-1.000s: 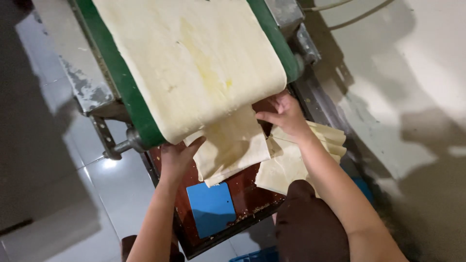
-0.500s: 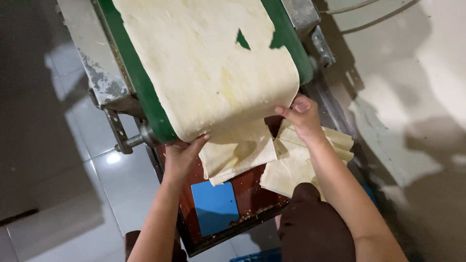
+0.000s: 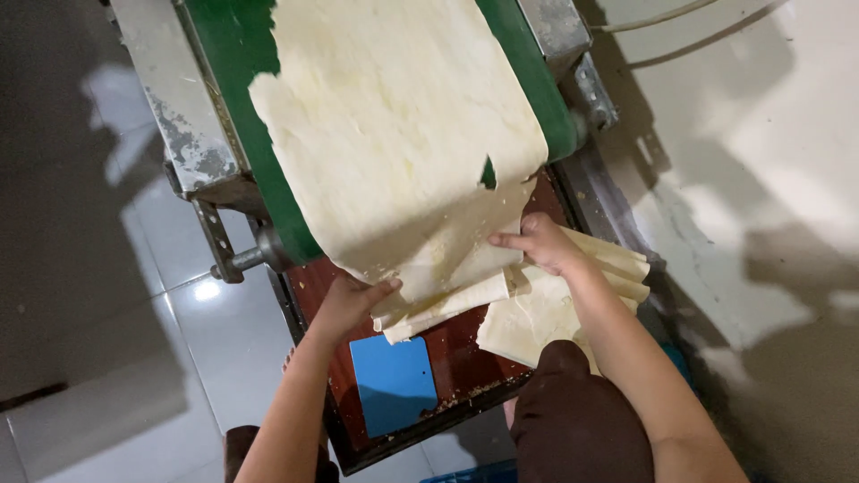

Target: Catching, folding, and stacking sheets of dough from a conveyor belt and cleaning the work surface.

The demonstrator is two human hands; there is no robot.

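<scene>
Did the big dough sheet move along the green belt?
Yes. The dough sheet has fed toward the person: its ragged hole now sits at the green belt's end, above the red tray.

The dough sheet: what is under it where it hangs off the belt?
Under the dough sheet lie folded dough layers on a red-brown tray, beside a blue scraper. The tray's upper part is covered.

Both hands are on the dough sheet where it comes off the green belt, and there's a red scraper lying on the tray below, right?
Not quite: the scraper is blue, not red, as the head view shows; it is the tray that is reddish-brown. The rest holds: the left hand and right hand both touch the dough sheet where it hangs off the green belt.
</scene>
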